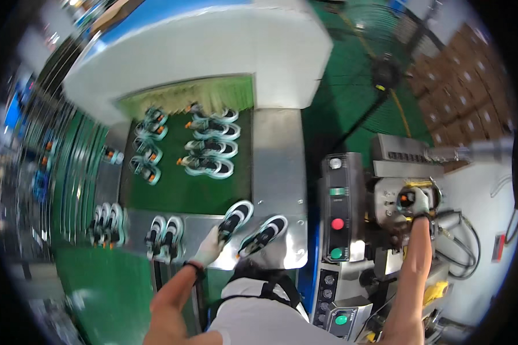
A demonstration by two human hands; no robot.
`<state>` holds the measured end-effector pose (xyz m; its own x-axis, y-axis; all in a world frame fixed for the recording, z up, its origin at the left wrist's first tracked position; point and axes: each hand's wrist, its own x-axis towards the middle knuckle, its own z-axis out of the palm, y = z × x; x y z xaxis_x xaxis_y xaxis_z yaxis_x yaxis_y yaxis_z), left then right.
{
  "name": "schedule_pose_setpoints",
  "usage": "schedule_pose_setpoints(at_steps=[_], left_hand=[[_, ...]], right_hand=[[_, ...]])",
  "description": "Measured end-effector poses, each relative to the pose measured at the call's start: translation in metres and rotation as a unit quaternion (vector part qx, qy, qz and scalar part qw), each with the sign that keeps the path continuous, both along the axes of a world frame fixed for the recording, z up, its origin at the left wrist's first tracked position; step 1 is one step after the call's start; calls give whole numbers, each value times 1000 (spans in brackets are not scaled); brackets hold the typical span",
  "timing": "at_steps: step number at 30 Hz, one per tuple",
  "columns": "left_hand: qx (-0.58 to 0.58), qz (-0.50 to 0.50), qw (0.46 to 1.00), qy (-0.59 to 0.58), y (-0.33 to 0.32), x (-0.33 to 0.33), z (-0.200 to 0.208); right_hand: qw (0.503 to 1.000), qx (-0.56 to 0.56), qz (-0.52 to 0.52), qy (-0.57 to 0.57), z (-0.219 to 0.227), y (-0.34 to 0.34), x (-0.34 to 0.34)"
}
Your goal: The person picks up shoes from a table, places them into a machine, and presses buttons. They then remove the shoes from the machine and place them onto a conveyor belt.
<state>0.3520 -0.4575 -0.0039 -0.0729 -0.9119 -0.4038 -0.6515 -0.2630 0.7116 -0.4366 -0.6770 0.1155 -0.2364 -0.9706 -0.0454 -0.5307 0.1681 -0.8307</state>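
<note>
The sneaker (235,218), black and white with a pale sole, lies at the near edge of the steel counter (277,155), just short of the green conveyor belt (178,192), and the gloved left hand (208,248) has its fingers closed on the heel end. A second sneaker (263,234) of the same kind lies just beside it to the right, apart from the hand, at the near right corner of the counter. To set the held shoe down well, I judge it should go sole-down and toe-forward like the rows of sneakers (212,146) further up the belt, with a gap kept to the pair (164,234) at the near left edge, and the heel grip held firm until the sole rests flat.

The left arm reaches forward and slightly right from the lower edge, elbow bent, a dark band at the wrist. The right arm stretches straight up the right side, well apart from the counter, to a grey machine (406,201); the gloved right hand (418,201) rests on its round opening, and whether those fingers grip anything cannot be told. A control panel (338,213) with red and green buttons stands between counter and machine.
</note>
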Motion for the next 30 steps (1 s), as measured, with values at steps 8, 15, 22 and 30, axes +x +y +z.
schedule_pose_setpoints(at_steps=[8, 15, 22, 30], left_hand=[[-69, -13, 997, -35, 42, 22, -10], [-102, -103, 988, 45, 16, 42, -29], [-92, -69, 986, 122, -2, 31, -64], [91, -54, 974, 201, -67, 77, -24]], right_hand=[[952, -103, -69, 279, -2, 191, 407], [905, 52, -14, 422, -107, 251, 441], [944, 176, -270, -63, -188, 242, 641], [803, 64, -389, -446, -106, 241, 670]])
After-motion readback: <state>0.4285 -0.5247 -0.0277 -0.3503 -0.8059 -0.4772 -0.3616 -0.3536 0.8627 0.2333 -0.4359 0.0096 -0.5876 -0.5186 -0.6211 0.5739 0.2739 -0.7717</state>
